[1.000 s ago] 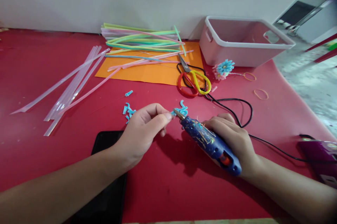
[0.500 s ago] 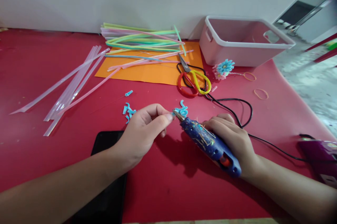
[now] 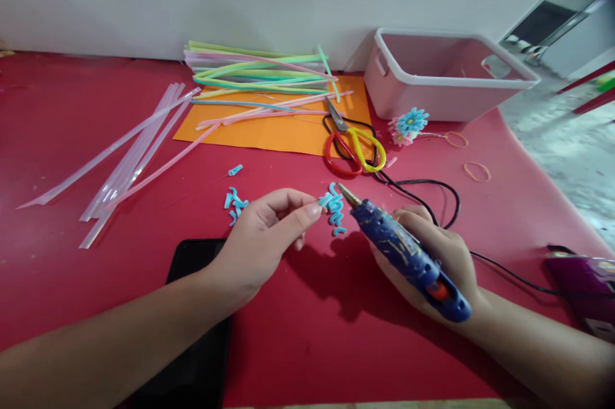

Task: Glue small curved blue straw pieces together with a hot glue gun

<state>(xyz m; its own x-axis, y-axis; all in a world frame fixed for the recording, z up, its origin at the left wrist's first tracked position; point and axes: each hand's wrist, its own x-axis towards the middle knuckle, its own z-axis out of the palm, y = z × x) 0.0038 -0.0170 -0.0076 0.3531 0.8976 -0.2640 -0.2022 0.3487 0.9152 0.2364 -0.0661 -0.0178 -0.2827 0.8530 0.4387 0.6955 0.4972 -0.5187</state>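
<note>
The left hand (image 3: 262, 236) pinches a small blue curl (image 3: 327, 200), probably a cut straw piece, between thumb and forefinger, over the bench (image 3: 72, 281) about midway along its near edge. The right hand (image 3: 446, 249) is clenched round a glue gun (image 3: 403, 252), its nozzle tilted up just beside the curl. More blue bits (image 3: 234, 200) lie beyond the left hand, and scissors (image 3: 354, 149) lie further toward the far edge.

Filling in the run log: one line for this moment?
left hand: pinches blue piece | right hand: holds glue gun | nozzle: apart from piece
</note>
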